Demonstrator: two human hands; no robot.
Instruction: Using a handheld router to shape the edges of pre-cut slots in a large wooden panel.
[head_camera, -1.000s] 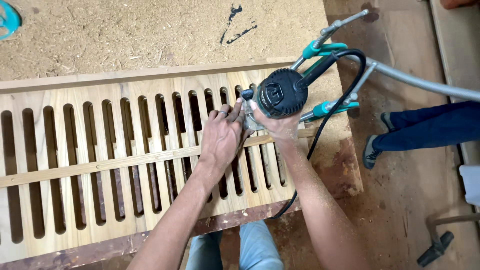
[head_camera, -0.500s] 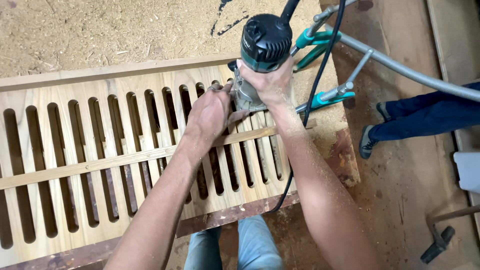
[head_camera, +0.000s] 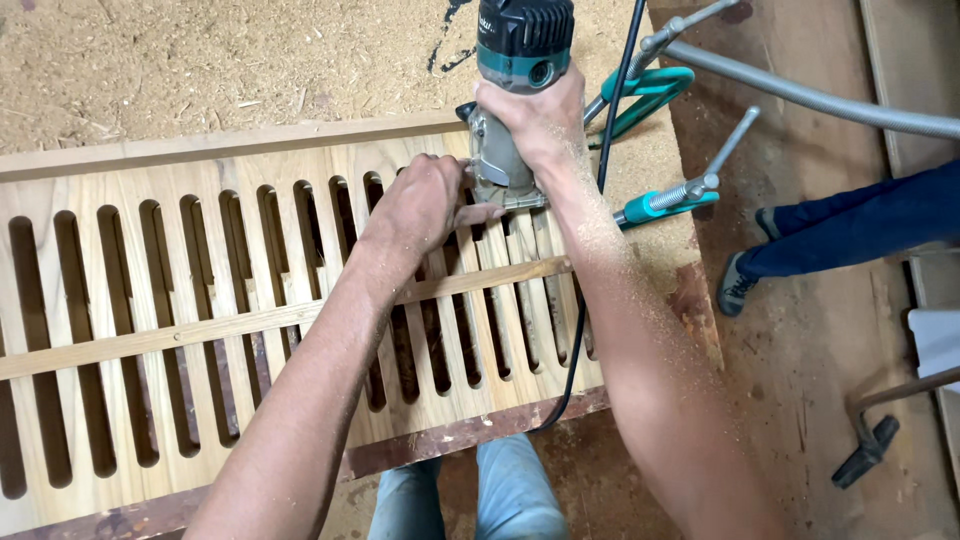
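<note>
Sawdust coats both forearms. Right hand (head_camera: 535, 120) wraps tightly around the body of a trim router (head_camera: 515, 95), which stands upright on the slotted wooden panel (head_camera: 200, 290), its base plate flat on the wood near the panel's far edge. Left hand (head_camera: 425, 205) sits just beside it, fingers curled against the router's base and palm resting on the slats, apparently steadying the tool. A black cord (head_camera: 600, 200) trails beside the right forearm toward the person. Beyond the right hand, two teal-handled clamps (head_camera: 665, 200) grip the bench edge, likely pinning the work. A small pale label sits on the router's black cap, unreadable.
</note>
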